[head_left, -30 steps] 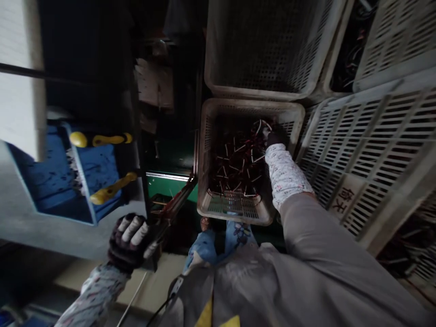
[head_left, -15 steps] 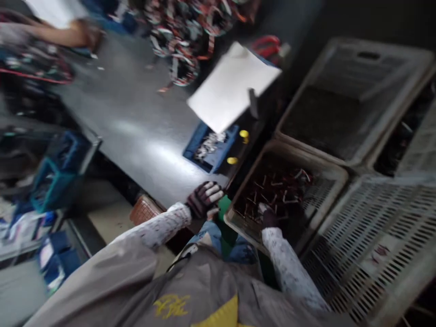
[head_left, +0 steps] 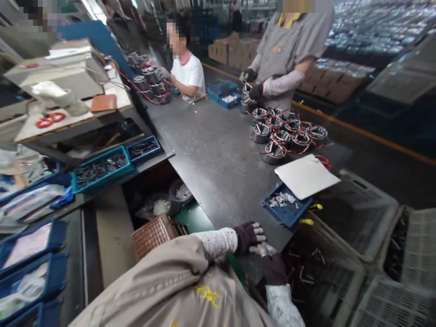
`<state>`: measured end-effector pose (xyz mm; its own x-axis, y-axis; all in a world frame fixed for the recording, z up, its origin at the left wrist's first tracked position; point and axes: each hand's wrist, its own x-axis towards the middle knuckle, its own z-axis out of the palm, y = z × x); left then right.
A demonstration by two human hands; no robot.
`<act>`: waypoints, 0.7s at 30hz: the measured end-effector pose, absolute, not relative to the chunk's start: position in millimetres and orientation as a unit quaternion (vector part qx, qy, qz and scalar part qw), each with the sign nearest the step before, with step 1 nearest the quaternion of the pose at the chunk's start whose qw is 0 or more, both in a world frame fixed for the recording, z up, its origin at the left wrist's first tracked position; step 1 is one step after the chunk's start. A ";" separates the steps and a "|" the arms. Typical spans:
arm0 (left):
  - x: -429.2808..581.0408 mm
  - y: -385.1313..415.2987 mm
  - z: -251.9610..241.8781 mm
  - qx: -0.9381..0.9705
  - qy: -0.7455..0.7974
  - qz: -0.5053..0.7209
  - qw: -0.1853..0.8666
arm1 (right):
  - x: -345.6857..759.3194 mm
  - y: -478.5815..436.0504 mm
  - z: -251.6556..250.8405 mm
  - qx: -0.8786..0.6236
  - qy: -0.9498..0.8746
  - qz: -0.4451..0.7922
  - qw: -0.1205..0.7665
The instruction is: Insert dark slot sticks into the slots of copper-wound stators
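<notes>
My left hand [head_left: 251, 237], in a dark glove with pale fingertips, lies at the near edge of the metal table [head_left: 211, 150]. Its fingers are stretched out and hold nothing that I can see. Just below it is my right hand [head_left: 271, 264], gloved alike, its bent fingertips close to the left fingers. Whatever the right hand holds, if anything, is hidden beneath it. Ahead of both hands sits a blue tray [head_left: 289, 220] of small white pieces, partly under a white sheet [head_left: 308, 176]. A crate [head_left: 335, 284] with dark, wired parts stands right of my right hand.
Several wired motor stators [head_left: 275, 152] stand across the table. One co-worker [head_left: 284, 59] handles one there; another person [head_left: 189, 72] sits at the far left side. Plastic crates [head_left: 395, 299] flank the right. A brown woven basket [head_left: 153, 235] and a teal tray [head_left: 102, 170] are at left.
The view has swung up and left, showing more of the table and the co-workers. My right hand has come out of the crate and is now beside my left hand at the table edge.
</notes>
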<state>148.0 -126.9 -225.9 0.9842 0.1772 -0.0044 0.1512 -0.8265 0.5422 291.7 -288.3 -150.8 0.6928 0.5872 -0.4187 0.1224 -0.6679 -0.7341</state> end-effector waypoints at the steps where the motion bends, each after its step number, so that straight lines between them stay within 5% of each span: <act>1: 122.1 -111.6 -224.2 0.952 0.126 0.028 0.277 | 288.6 -276.6 -148.0 -0.851 -0.231 0.354 0.312; 9: -25.4 -39.4 -192.8 0.834 0.502 -0.021 0.227 | 304.0 -223.8 -126.4 -0.822 -0.353 0.416 0.163; 21: -10.4 -24.9 -160.2 0.832 0.487 -0.109 0.244 | 322.2 -191.2 -131.5 -0.772 -0.437 0.449 0.107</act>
<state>-10.4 -24.9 -160.2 0.5022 0.7565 -0.4190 0.8629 -0.4069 0.2997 322.2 -191.2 -131.5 0.2158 0.7703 -0.6000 0.5783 -0.5960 -0.5571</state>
